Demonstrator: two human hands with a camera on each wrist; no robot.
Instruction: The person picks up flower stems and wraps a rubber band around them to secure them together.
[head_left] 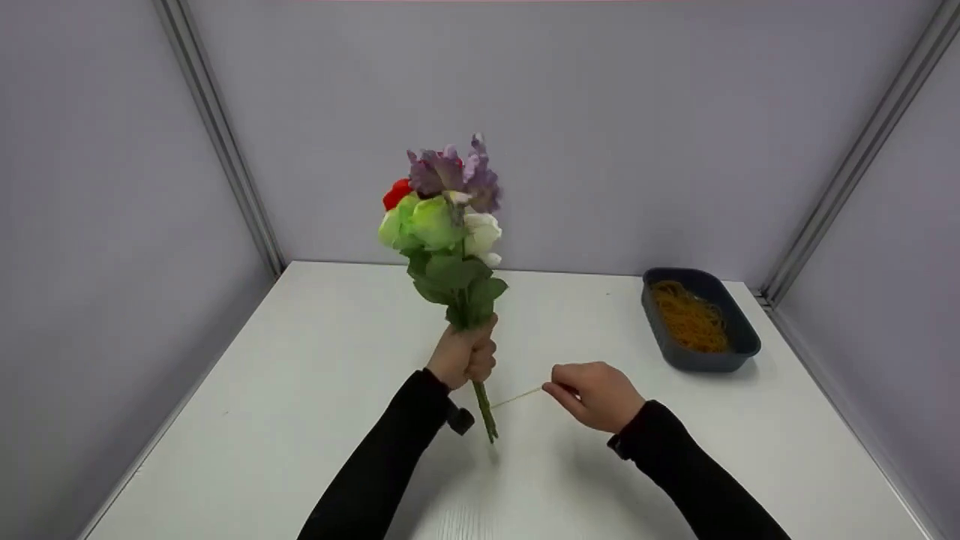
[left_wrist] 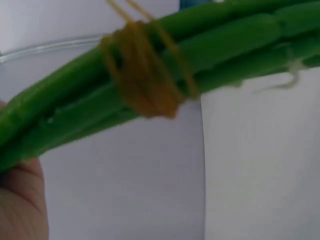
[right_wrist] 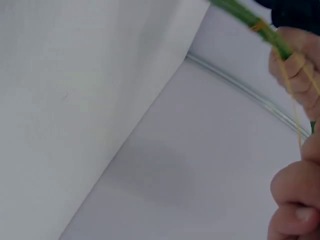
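The left hand (head_left: 466,355) is gripping the flower bouquet (head_left: 452,270), its fingers clamping around the green stems (head_left: 485,405); the bouquet is standing nearly upright above the middle of the desk (head_left: 300,375). The right hand (head_left: 596,394) is pinching 1 rubber band (head_left: 517,397), which is running taut to the stems and wrapping them below the left hand. A dark plastic box (head_left: 709,361) of rubber bands (head_left: 684,319) is sitting near the desk's far right corner. The blooms (head_left: 435,223), perhaps artificial, are looking light and easy to crush, so the stiffer stems are offering the safer hold; the rubber band is seeming springy.

Left hand (head_left: 466,352) grips flower stems (head_left: 485,411) — right hand (head_left: 598,394) pinches a taut strand (head_left: 517,397).
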